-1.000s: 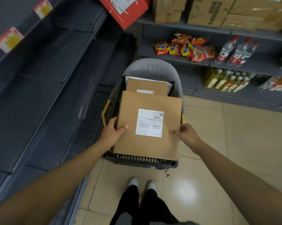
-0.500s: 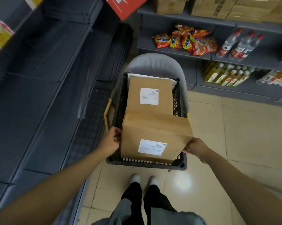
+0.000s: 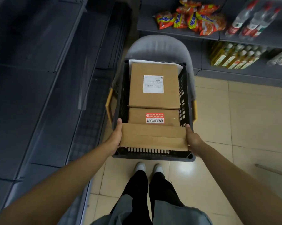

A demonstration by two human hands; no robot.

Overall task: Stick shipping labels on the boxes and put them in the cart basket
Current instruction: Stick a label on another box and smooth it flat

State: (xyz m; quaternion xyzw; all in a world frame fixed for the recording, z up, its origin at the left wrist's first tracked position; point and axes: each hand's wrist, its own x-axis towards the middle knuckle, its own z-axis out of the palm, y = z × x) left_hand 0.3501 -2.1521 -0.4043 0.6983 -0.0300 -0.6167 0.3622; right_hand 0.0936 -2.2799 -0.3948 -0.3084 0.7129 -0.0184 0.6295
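Note:
A black plastic cart basket [image 3: 153,155] stands on a grey chair in front of me. I hold a plain cardboard box [image 3: 153,137] on edge at the basket's near end, its taped side facing up. My left hand [image 3: 115,137] grips its left end and my right hand [image 3: 193,138] grips its right end. Behind it in the basket lies another cardboard box [image 3: 153,99] with a white shipping label [image 3: 153,84] on top. A red sticker [image 3: 154,118] shows on the brown face just below that box's near edge.
Dark metal shelving [image 3: 39,78] runs along the left. Shelves at the back right hold snack packets [image 3: 190,18], clear bottles [image 3: 253,20] and yellow bottles [image 3: 234,57]. A white sheet [image 3: 177,65] sticks up at the basket's far end. Tiled floor [image 3: 234,127] lies to the right.
I have tipped the box from flat, label up, onto its edge and lowered it into the basket's near end. Its label no longer shows. Both hands kept hold of its ends.

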